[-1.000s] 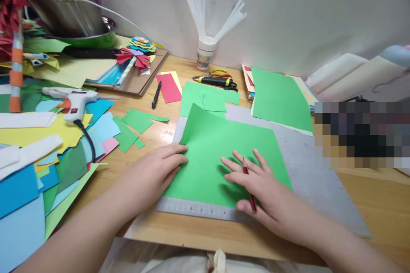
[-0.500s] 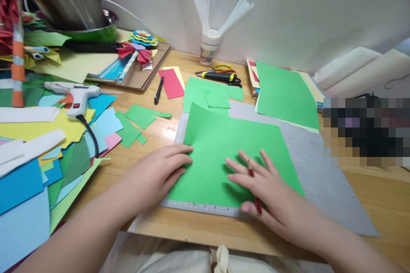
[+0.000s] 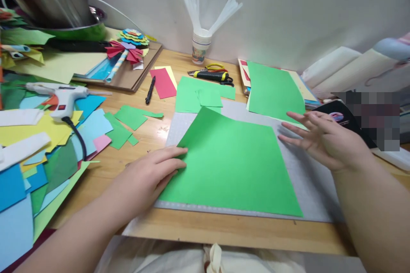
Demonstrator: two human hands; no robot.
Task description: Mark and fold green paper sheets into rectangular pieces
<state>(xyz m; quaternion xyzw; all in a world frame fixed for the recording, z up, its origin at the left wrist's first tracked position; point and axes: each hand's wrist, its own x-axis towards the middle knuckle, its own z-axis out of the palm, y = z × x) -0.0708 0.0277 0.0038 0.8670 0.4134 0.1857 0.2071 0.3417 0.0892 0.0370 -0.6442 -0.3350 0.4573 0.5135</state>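
mostly smooth green sheet (image 3: pixel 233 166), far-left corner lifted, left grip (image 3: pixel 158 168) at its edge, hold unclear, right grip (image 3: pixel 326 138) spread wide

We see a paper-craft workspace, though whether home or studio we cannot tell: a wooden counter (image 3: pixel 205 227) holds a green sheet (image 3: pixel 230 166), cutting mat (image 3: pixel 315 192), coloured scraps (image 3: pixel 62 166) and glue gun (image 3: pixel 67 98).

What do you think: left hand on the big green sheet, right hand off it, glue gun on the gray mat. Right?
One thing's off: the head view shows the glue gun on the coloured paper scraps, left of the gray mat. Rest is right: left hand on the big green sheet, right hand off it.
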